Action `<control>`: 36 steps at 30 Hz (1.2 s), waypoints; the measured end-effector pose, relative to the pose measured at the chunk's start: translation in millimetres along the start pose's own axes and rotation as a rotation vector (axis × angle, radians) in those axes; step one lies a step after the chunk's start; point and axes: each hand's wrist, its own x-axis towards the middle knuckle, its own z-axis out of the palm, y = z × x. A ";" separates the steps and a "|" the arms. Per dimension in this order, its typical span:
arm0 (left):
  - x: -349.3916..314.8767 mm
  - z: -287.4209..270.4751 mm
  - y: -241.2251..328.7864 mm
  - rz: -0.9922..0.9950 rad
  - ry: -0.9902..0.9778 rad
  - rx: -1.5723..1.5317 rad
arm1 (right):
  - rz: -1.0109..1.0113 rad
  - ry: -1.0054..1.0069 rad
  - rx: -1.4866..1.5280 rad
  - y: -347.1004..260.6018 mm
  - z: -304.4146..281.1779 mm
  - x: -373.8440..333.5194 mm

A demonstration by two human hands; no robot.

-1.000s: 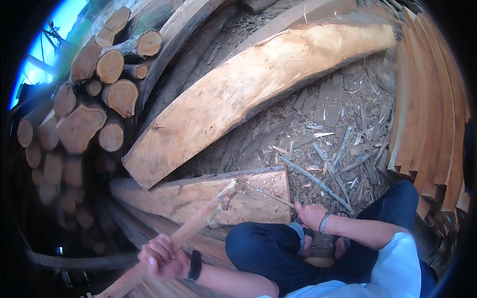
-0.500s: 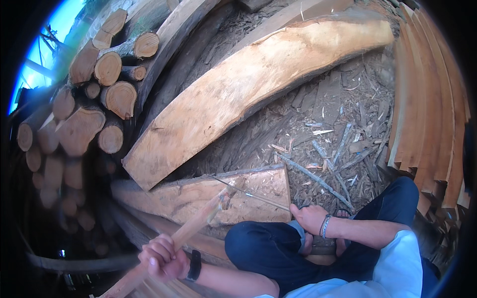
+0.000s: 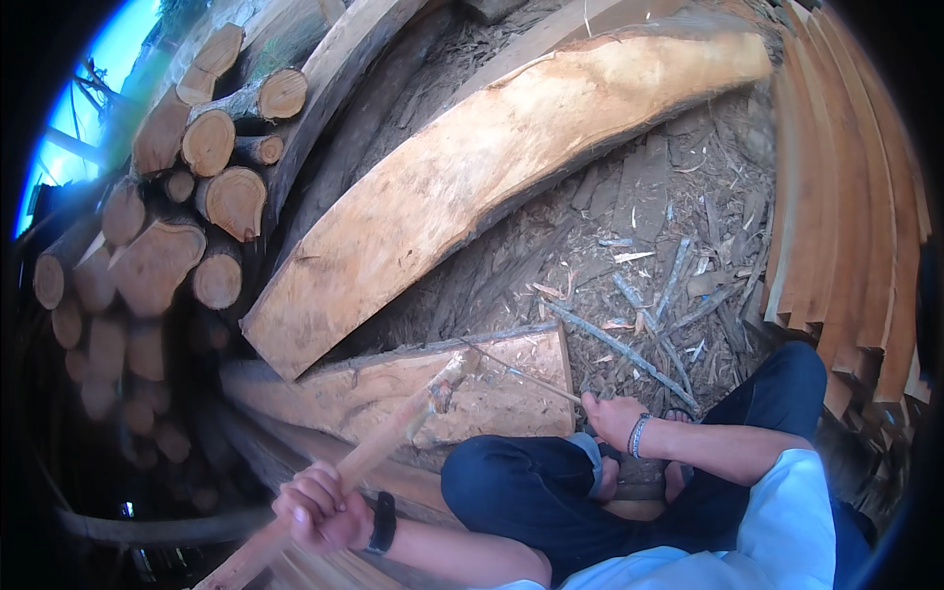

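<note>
My left hand (image 3: 322,506) is wrapped round a long pale wooden shaft (image 3: 398,433), which slants up to the right from the lower left. The shaft's far end, with a darker patch near it, hangs over a thick sawn plank (image 3: 526,403). A thin, straight rod-like tool (image 3: 531,378) runs leftward from my right hand (image 3: 615,421), whose fingers are closed on its near end. Its tip reaches close to the shaft's end; whether they touch I cannot tell. The tool's exact kind is too small to make out.
A large curved slab (image 3: 472,177) lies beyond the plank. Cut logs (image 3: 233,202) are stacked at the left, and sawn boards (image 3: 836,197) line the right. Sticks (image 3: 629,349) and wood chips litter the ground. My bent knees (image 3: 501,482) are close to the plank's near side.
The rod-like tool's tip has shifted to the right along the shaft's end, and my right hand has moved slightly up. My left hand and the shaft have barely moved.
</note>
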 end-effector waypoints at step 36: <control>2.5 0.7 1.1 -0.006 -0.123 -0.100 | 0.028 -0.048 0.060 -15.1 -12.2 5.2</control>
